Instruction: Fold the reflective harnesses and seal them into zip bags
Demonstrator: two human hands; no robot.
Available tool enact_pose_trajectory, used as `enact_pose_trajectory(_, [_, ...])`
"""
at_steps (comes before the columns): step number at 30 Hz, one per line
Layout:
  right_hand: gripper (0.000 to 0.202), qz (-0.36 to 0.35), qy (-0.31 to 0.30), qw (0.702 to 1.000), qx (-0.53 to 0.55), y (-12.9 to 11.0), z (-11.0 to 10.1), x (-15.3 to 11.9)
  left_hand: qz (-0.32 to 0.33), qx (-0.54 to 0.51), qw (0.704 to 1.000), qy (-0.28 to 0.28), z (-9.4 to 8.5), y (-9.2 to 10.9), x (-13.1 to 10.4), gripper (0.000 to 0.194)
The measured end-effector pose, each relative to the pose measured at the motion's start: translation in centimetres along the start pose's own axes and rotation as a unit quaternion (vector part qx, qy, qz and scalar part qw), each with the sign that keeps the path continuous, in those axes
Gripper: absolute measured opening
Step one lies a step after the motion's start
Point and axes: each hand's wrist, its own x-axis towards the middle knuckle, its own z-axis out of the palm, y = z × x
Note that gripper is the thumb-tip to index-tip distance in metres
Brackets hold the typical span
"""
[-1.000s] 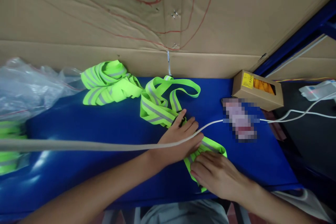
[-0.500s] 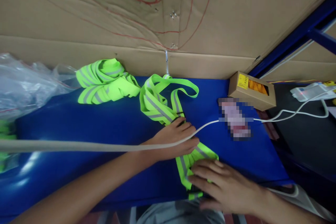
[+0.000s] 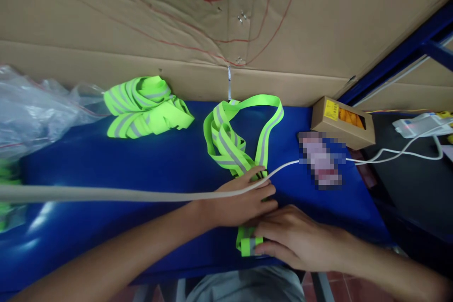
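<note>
A neon yellow-green reflective strap [image 3: 229,148] with a grey stripe lies in loops on the blue tabletop, one wide loop reaching up and right. My left hand [image 3: 242,200] is closed over the strap's gathered middle, where a small dark piece shows beside the fingers. Just below it, my right hand [image 3: 295,236] pinches the folded lower end between thumb and fingers. Both hands are close together, and they hide much of the strap between them. A white cable [image 3: 148,195] crosses in front of my left hand and wrist.
A heap of similar straps [image 3: 145,108] sits at the back left, beside clear plastic bags [image 3: 38,108]. To the right are a blurred-out phone-like object [image 3: 320,160], a cardboard box [image 3: 331,127] with orange contents and a white power strip [image 3: 421,124]. A cardboard wall [image 3: 148,66] stands behind.
The strap's upper loop has opened wider and higher. My right hand has moved up, from lying over the spread lower strap to pinching its folded end. My left hand has shifted slightly right.
</note>
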Motion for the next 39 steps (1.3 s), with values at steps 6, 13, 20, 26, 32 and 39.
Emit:
enact_pose_trajectory(6, [0.02,0.008,0.008,1.0,0.027,0.7,0.4,0.4,-0.04,-0.096,0.995,-0.007,-0.6,-0.7,-0.5,0.01])
enact_pose_trajectory(13, [0.019,-0.024,0.041,0.998,-0.041,0.6,1.0,0.7,-0.062,-0.083,0.995,0.001,0.0,-0.6,0.5,0.009])
enact_pose_trajectory(20, [0.03,-0.067,0.196,0.961,-0.185,0.8,3.7,-0.4,-0.104,-0.11,0.988,0.005,0.2,-1.4,0.1,0.024])
enact_pose_trajectory(26, [0.054,0.001,0.168,0.973,-0.161,0.8,4.3,-0.8,-0.141,-0.157,0.977,0.019,-1.0,-1.7,0.4,0.034])
enact_pose_trajectory(32, [0.042,-0.049,0.171,0.949,-0.261,0.5,5.0,-1.4,-0.11,-0.126,0.986,0.011,-1.8,-1.7,-0.1,0.035])
enact_pose_trajectory(39, [0.028,-0.018,0.092,0.987,-0.13,-0.2,1.3,-1.4,-0.074,-0.094,0.993,0.005,-0.9,-1.2,0.0,0.037])
